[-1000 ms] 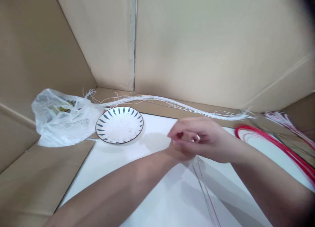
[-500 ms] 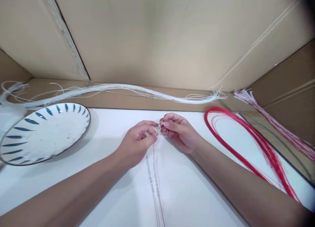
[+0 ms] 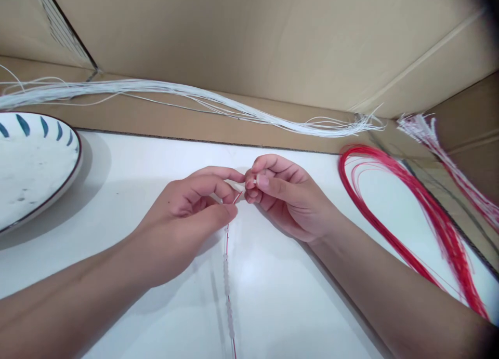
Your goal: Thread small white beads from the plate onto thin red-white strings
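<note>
Between thumb and fingers, my left hand [image 3: 195,205] pinches a thin red cord [image 3: 227,244] close to its upper end, and the tip pokes out toward the right. Small whitish translucent beads [image 3: 226,278] sit along the cord, which hangs down toward the bottom edge. My right hand [image 3: 286,195] is closed in a pinch just right of the cord's tip, holding a tiny pale bead [image 3: 254,182] between thumb and forefinger. Fingertips of both hands nearly meet. Whether the bead has a hole facing the cord is too small to tell.
On the left stands a white plate [image 3: 35,167] with dark blue leaf marks and a few tiny bits on it. A bundle of white cords [image 3: 163,87] lies along the cardboard [image 3: 234,125] at the back. Red cords [image 3: 362,203] loop at right, beside red-and-white strands [image 3: 440,151].
The view has shifted, so the plate sits further left and the hands look larger. My left hand still pinches the cord, and the bead in my right hand shows more plainly.
</note>
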`<state>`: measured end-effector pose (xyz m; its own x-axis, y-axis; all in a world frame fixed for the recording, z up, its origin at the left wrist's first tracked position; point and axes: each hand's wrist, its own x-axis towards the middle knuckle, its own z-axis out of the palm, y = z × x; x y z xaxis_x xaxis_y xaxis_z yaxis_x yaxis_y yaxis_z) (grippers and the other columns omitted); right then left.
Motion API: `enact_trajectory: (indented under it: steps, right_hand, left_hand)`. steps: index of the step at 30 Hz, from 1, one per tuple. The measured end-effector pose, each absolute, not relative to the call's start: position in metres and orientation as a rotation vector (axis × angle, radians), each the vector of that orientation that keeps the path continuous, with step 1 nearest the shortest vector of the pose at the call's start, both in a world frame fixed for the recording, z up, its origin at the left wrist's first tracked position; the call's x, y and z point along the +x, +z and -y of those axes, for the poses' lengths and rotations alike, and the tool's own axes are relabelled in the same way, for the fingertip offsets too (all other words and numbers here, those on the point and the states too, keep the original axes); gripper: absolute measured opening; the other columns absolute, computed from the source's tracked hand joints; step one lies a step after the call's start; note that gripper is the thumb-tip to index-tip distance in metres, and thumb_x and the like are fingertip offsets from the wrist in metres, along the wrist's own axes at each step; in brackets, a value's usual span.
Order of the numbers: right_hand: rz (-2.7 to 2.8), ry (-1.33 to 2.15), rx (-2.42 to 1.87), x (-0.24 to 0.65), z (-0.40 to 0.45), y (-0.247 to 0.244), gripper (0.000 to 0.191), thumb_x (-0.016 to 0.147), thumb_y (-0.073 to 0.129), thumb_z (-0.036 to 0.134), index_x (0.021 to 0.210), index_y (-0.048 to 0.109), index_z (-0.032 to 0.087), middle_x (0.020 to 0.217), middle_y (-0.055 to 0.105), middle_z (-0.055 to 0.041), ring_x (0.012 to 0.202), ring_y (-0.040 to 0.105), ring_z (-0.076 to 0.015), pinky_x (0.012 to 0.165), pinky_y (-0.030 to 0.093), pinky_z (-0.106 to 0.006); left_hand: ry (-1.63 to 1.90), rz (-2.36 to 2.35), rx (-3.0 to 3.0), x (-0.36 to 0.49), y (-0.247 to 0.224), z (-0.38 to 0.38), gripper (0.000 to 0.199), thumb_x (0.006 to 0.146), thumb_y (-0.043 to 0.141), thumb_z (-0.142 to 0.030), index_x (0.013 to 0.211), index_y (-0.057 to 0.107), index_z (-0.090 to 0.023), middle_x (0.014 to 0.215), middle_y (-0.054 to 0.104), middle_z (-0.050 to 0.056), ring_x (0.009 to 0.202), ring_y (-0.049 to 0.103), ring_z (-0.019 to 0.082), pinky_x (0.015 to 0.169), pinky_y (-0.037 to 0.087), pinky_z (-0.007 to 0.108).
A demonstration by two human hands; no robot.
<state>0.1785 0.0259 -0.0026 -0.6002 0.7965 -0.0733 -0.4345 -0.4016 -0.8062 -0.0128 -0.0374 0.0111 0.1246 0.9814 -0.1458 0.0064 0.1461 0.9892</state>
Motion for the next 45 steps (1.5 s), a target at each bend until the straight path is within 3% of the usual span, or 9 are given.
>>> enact_trajectory:
  steps: [3, 8, 13, 23, 32, 40, 45]
  right_hand:
    - [1.032, 2.050, -0.573, 0.1773, -0.0247, -0.0030, 0.007, 0.084, 0.080, 0.014, 0.089, 0.077, 0.018, 0.078, 0.076, 0.0007, 0.068, 0.070, -0.0064, 0.071, 0.058, -0.017]
    - [1.124, 1.948, -0.574, 0.1741, -0.0213, -0.0046, 0.008, 0.087, 0.076, 0.011, 0.091, 0.076, 0.018, 0.081, 0.075, -0.0003, 0.070, 0.068, -0.0059, 0.071, 0.056, -0.017]
    - [1.205, 1.883, -0.535, 0.1730, -0.0200, -0.0080, 0.011, 0.087, 0.074, 0.008, 0.093, 0.076, 0.017, 0.079, 0.074, -0.0009, 0.069, 0.067, -0.0064, 0.071, 0.056, -0.019]
    - [1.246, 1.855, -0.686, 0.1718, -0.0172, -0.0008, 0.010, 0.081, 0.081, 0.013, 0.087, 0.076, 0.020, 0.075, 0.072, 0.0009, 0.071, 0.069, -0.0098, 0.068, 0.058, -0.023]
    - [1.241, 1.854, -0.682, 0.1714, -0.0172, -0.0018, 0.009, 0.081, 0.080, 0.012, 0.085, 0.076, 0.019, 0.072, 0.071, 0.0011, 0.069, 0.067, -0.0093, 0.066, 0.057, -0.023]
    - [1.307, 1.797, -0.707, 0.1722, -0.0169, -0.0018, 0.011, 0.079, 0.084, 0.016, 0.085, 0.075, 0.020, 0.072, 0.073, 0.0014, 0.068, 0.069, -0.0105, 0.066, 0.059, -0.024]
    - [1.367, 1.764, -0.724, 0.1733, -0.0170, -0.0007, 0.011, 0.080, 0.079, 0.011, 0.086, 0.075, 0.020, 0.074, 0.073, 0.0012, 0.068, 0.069, -0.0105, 0.065, 0.059, -0.023]
  left_hand:
    - [1.018, -1.177, 1.169, -0.0126, 0.0099, 0.0371, 0.018, 0.085, 0.069, -0.021, 0.067, 0.069, -0.024, 0.121, 0.066, -0.004, 0.111, 0.062, 0.017, 0.085, 0.047, 0.027]
    - [1.003, -1.196, 1.156, -0.0112, 0.0109, 0.0369, 0.017, 0.083, 0.069, -0.021, 0.066, 0.069, -0.024, 0.121, 0.064, -0.003, 0.098, 0.062, 0.015, 0.067, 0.048, 0.022]
    - [0.973, -1.213, 1.139, -0.0108, 0.0154, 0.0358, 0.017, 0.079, 0.068, -0.020, 0.062, 0.066, -0.022, 0.122, 0.063, -0.003, 0.088, 0.062, 0.015, 0.050, 0.039, 0.020]
    - [0.978, -1.243, 1.144, -0.0093, 0.0165, 0.0367, 0.015, 0.077, 0.067, -0.022, 0.062, 0.068, -0.022, 0.117, 0.065, 0.000, 0.108, 0.063, 0.024, 0.061, 0.048, 0.024]
    - [0.962, -1.232, 1.131, -0.0088, 0.0157, 0.0372, 0.015, 0.078, 0.068, -0.021, 0.063, 0.069, -0.022, 0.116, 0.067, -0.001, 0.106, 0.065, 0.023, 0.071, 0.052, 0.026]
    - [0.948, -1.283, 1.113, -0.0074, 0.0183, 0.0362, 0.017, 0.075, 0.068, -0.023, 0.058, 0.069, -0.021, 0.118, 0.067, 0.000, 0.104, 0.065, 0.024, 0.065, 0.052, 0.025]
    - [0.947, -1.277, 1.136, -0.0074, 0.0184, 0.0361, 0.017, 0.075, 0.066, -0.023, 0.058, 0.068, -0.021, 0.115, 0.069, 0.000, 0.108, 0.066, 0.025, 0.078, 0.056, 0.029]
